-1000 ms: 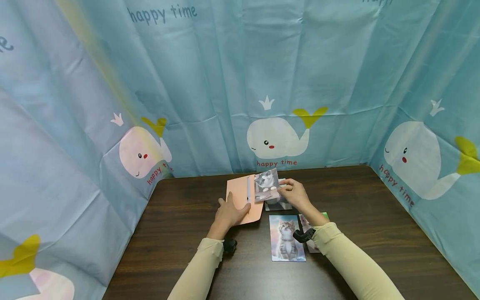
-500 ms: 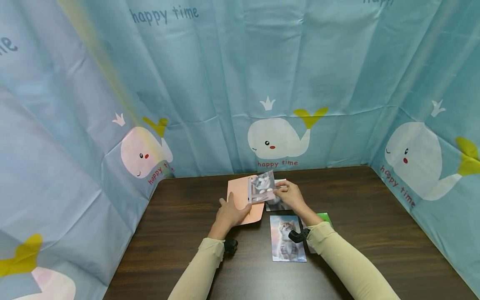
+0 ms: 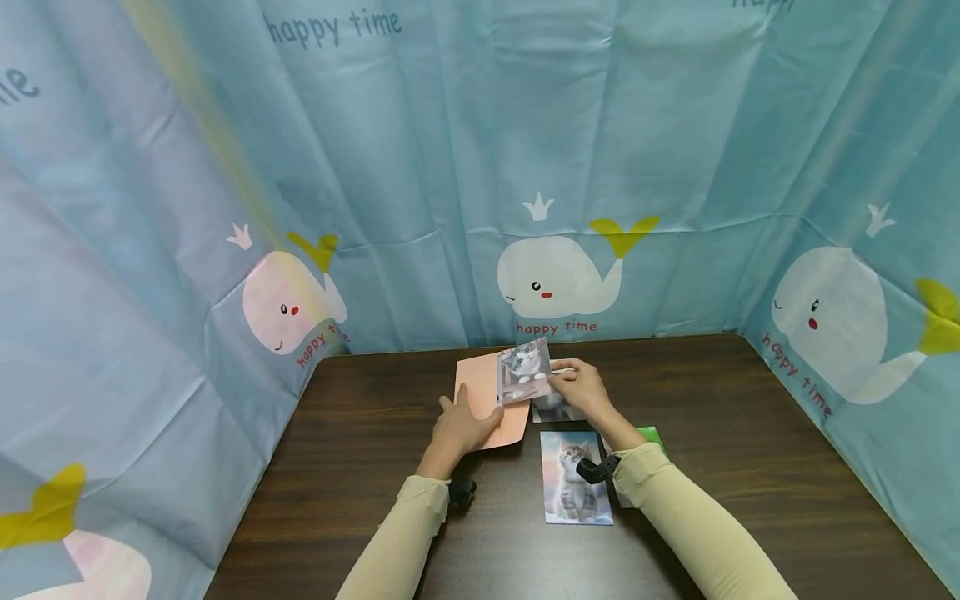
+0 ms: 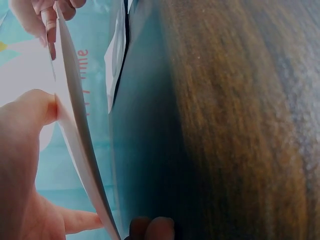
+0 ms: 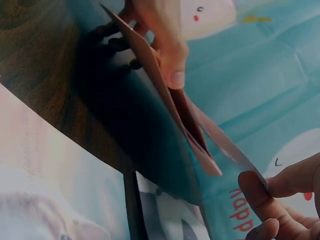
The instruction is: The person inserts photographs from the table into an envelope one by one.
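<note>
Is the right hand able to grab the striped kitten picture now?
Probably not yet: the right hand pinches another cat card. If it let go, likely yes, since the striped kitten picture lies face up on the table nearby.

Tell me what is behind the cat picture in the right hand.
In the head view, a peach envelope and a gray picture show partly behind it; what the cat picture covers of them cannot be seen.
</note>
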Available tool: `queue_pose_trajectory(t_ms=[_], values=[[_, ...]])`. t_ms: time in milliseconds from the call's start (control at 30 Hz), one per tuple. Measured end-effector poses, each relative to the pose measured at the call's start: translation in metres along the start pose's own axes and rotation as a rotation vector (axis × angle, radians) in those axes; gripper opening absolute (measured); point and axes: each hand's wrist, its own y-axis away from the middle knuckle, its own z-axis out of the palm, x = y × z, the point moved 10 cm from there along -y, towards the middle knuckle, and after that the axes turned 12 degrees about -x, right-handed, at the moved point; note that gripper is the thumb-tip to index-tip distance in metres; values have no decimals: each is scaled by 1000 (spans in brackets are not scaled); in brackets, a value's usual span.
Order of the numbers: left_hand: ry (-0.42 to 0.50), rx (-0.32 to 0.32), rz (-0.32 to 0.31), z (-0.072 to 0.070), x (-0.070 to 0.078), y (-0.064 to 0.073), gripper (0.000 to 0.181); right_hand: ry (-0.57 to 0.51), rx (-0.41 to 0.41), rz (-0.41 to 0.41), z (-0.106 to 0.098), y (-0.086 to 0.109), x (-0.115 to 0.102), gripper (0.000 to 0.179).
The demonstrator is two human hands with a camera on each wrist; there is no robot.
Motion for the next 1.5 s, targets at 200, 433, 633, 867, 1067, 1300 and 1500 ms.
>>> queue_pose_trajectory(t_ms=[200,433,633,867,1067,1300,1500], values=[[-1,-10,-4,0,2,1,108,0,-5,23,6,-3,6,31],[-5,-10,-8,0,1,3,107,39,-15,39,16,-6,6,32],[-8,-11,-3,2,1,3,108,81,-8,13,21,-11,4,33],[-3,3,18,-2,4,3,108,114,-28,7,33,-20,0,36],[-8,-3,11,-2,3,3,107,155,-21,10,42,-22,-5,37],[-10,-7,12,-2,3,3,108,205,-1,26,49,-24,-8,28],[-18,-9,12,-1,4,3,107,158,-13,28,56,-27,-7,24]])
